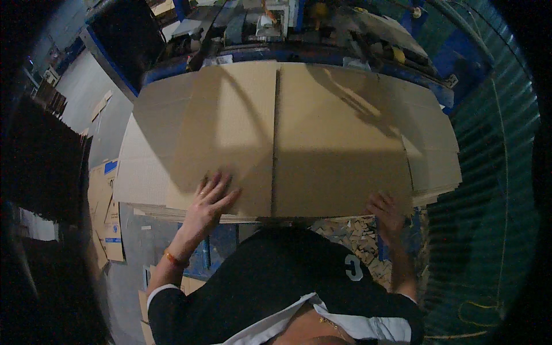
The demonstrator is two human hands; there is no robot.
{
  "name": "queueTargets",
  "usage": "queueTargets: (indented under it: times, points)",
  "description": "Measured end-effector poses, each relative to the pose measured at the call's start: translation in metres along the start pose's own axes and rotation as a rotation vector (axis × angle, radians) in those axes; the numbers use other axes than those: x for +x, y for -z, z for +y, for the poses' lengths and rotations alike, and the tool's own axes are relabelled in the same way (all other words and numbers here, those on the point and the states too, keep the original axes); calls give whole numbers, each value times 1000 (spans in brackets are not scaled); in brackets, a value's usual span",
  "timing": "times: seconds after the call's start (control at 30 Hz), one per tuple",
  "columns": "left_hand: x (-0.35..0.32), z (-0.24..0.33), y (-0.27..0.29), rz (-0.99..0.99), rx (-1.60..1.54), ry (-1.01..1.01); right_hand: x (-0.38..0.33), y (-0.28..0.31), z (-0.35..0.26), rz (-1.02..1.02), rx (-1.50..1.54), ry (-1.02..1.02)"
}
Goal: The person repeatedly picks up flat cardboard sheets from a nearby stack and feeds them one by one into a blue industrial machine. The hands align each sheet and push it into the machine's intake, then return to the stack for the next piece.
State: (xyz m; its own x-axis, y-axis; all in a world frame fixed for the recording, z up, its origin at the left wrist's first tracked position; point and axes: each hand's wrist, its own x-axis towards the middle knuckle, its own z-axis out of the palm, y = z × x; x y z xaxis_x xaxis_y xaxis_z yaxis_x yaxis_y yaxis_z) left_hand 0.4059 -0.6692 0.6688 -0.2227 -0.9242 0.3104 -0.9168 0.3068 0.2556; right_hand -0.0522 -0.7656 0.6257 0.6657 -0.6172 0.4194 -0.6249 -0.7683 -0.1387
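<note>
A stack of flat brown cardboard sheets (339, 126) lies in front of me, with a dark slot running down the middle of the top sheet. My left hand (214, 198) rests on the near left part of the top sheet, its fingers spread and slightly blurred. At the near right edge, my right hand (386, 211) touches the cardboard with its fingertips on top; its thumb is hard to make out. Neither hand is wrapped round anything. Lower sheets show as layered edges along the near side and at both ends.
A blue machine (287, 54) with rails stands along the far side of the stack. Cardboard scraps (356, 236) litter the floor below the near edge. Printed cardboard pieces (106, 213) lie on the left floor. Green corrugated sheeting (477, 218) rises on the right.
</note>
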Motion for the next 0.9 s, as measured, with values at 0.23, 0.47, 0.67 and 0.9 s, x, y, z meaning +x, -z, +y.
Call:
queueTargets:
  times: [0.23,0.47,0.67,0.9]
  points:
    - [26,-22,-10,-89,122,-27,41,4,37,-294,326,-272]
    - [58,-51,-7,-194,192,-152,103,7,101,-189,-22,-42]
    - [100,-187,-14,259,-298,448,134,-23,218,231,752,-953]
    - [146,-254,-45,263,-116,793,162,-54,292,130,275,-820]
